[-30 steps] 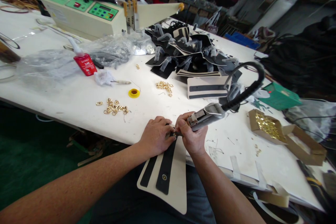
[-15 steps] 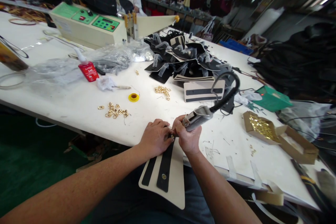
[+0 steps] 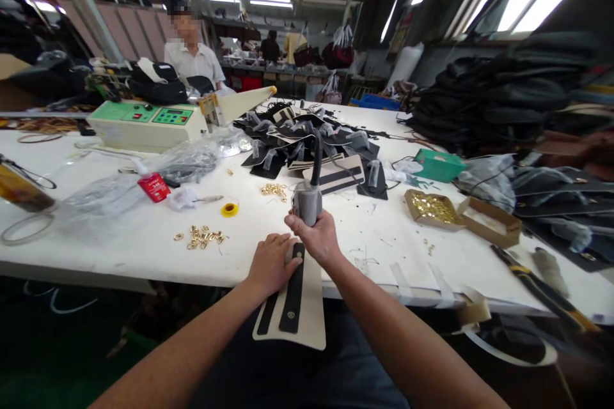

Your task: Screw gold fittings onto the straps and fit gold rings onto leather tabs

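A beige panel (image 3: 313, 307) with dark strips lies over the table's front edge, its lower end sticking out above my lap. My left hand (image 3: 271, 264) grips the panel's left side, thumb on the wider dark strip (image 3: 291, 294). Small round metal fittings show at both ends of that strip. In my right hand (image 3: 320, 241) is a grey electric screwdriver (image 3: 309, 204) with a thick black cord, raised just above the panel's far end. Its tip is hidden from view.
Gold rings (image 3: 204, 236) and a yellow spool (image 3: 229, 209) lie to the left, near a red glue bottle (image 3: 154, 186). Dark panels (image 3: 307, 147) are heaped behind. A box of brass pieces (image 3: 432, 208) and pliers (image 3: 537, 284) sit right. A person (image 3: 194, 54) stands beyond a machine (image 3: 148, 124).
My right hand has lifted the screwdriver off the panel and turned it more upright. A fitting at the strip's far end is now uncovered. The head view has tilted up.
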`<control>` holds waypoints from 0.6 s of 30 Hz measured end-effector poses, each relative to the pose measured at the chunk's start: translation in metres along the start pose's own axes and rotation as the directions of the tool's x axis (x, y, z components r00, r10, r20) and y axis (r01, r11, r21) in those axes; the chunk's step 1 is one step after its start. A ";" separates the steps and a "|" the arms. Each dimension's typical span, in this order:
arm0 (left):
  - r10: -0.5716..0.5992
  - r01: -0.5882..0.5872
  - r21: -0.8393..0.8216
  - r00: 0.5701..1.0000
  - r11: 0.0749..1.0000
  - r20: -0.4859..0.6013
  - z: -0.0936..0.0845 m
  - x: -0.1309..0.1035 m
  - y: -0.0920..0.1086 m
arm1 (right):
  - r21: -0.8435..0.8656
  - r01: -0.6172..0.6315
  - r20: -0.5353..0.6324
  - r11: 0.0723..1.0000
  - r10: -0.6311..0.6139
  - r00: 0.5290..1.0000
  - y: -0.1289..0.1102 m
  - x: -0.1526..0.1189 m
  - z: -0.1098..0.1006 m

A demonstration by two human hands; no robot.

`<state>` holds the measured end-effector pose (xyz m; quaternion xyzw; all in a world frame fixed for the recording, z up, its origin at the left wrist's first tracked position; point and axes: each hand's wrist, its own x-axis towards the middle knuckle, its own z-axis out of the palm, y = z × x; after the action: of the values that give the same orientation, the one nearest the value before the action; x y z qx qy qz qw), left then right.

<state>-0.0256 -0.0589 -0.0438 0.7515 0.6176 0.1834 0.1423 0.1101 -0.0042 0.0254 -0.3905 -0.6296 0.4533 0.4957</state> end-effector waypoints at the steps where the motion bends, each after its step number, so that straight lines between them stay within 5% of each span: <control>1: 0.004 -0.004 -0.005 1.000 1.000 0.008 -0.001 0.001 0.000 | -0.094 0.022 -0.005 0.995 -0.023 1.000 -0.003 0.002 -0.008; 3: 0.001 -0.001 -0.020 1.000 1.000 0.020 -0.004 0.004 0.000 | -0.384 0.039 0.007 0.923 -0.039 0.999 -0.004 0.006 -0.028; 6: -0.020 0.022 -0.056 0.999 0.998 0.036 -0.007 0.010 0.000 | -0.804 0.039 0.078 0.594 0.039 0.996 0.012 0.008 -0.066; 9: -0.061 0.066 -0.119 0.997 0.991 0.041 -0.008 0.015 0.000 | -0.938 0.050 0.107 0.342 0.150 0.983 0.041 0.005 -0.100; 15: -0.185 0.210 -0.346 0.977 0.914 0.103 -0.015 0.014 0.002 | -0.958 -0.006 0.045 0.288 0.171 0.984 0.071 -0.011 -0.132; 18: -0.200 0.264 -0.475 0.963 0.840 0.182 -0.027 0.003 0.012 | -0.894 -0.002 0.020 0.447 0.046 0.999 0.060 -0.030 -0.129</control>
<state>-0.0269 -0.0585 -0.0143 0.6195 0.6262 0.2692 0.3894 0.2445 0.0081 -0.0275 -0.5921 -0.7783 0.0700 0.1967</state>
